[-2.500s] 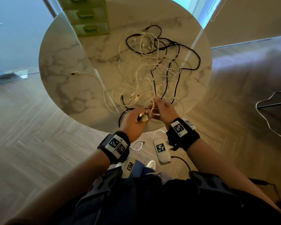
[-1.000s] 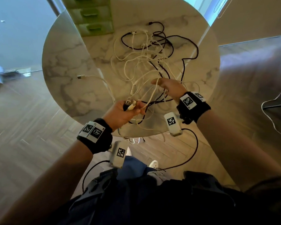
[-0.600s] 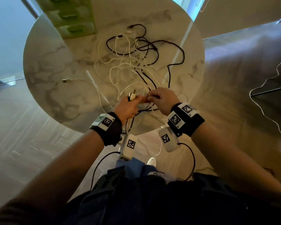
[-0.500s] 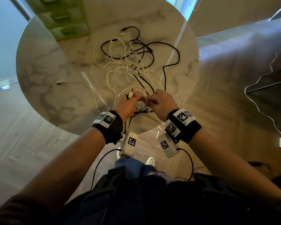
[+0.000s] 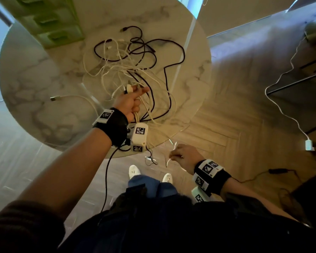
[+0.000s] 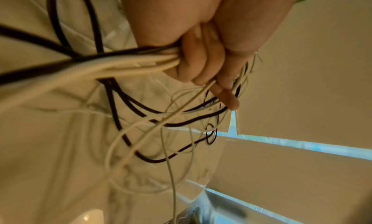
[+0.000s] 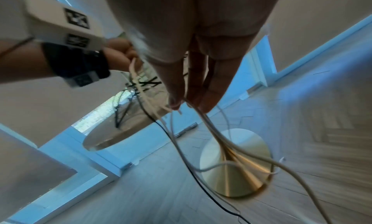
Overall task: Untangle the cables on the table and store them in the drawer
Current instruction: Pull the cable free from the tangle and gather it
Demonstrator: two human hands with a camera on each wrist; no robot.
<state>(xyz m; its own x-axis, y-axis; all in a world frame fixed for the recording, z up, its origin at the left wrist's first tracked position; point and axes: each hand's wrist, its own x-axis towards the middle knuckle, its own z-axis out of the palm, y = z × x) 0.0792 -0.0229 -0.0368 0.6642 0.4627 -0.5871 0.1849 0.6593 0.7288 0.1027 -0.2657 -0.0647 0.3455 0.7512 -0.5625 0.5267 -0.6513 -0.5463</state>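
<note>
the round marble table [image 5: 44,99] carried a green drawer unit [image 5: 49,21] at its far edge and a tangle of black and white cables [image 5: 128,64] across its middle. the left hand [image 5: 130,103] was raised over the near part of the table, fingers curled round a bunch of cables with a white plug sticking up. the right hand [image 5: 182,157] hung lower, off the table edge, fingertips [image 7: 175,103] pinching a thin white cable [image 7: 217,141]
</note>
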